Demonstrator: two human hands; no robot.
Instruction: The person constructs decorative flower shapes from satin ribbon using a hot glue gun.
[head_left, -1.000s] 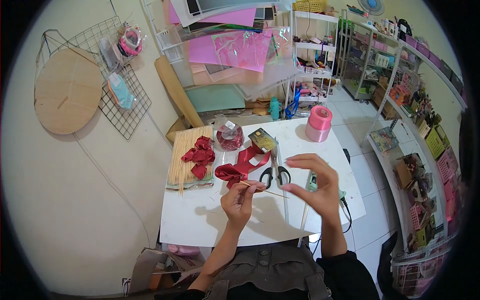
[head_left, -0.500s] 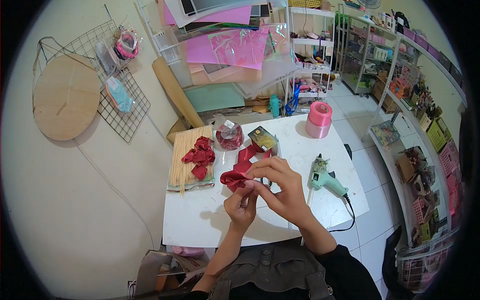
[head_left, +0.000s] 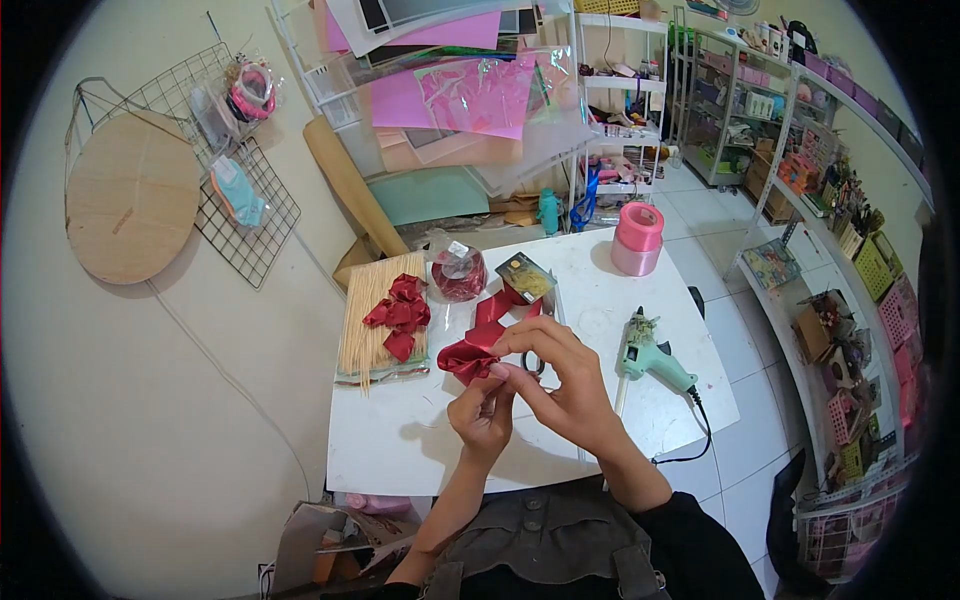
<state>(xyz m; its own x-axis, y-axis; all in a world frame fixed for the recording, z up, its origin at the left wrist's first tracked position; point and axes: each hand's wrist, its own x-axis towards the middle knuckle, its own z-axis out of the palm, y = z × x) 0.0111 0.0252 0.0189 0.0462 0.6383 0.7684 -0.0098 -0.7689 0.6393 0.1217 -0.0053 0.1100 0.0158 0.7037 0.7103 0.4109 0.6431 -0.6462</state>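
The tabletop [head_left: 365, 435] is white. Toward its nine o'clock, the gathered ribbon [head_left: 465, 362] is plain deep red; at ten, red folded pieces [head_left: 405, 303] lie over straw-coloured sticks [head_left: 358, 330]. At one o'clock, a bright pink roll [head_left: 640, 235] tops a paler pink one [head_left: 636, 262]. At three, the glue gun [head_left: 660, 369] is mint green with a black cord [head_left: 709, 428].

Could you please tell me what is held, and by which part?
The folded red ribbon, by its lower right edge, in left hand and right hand.
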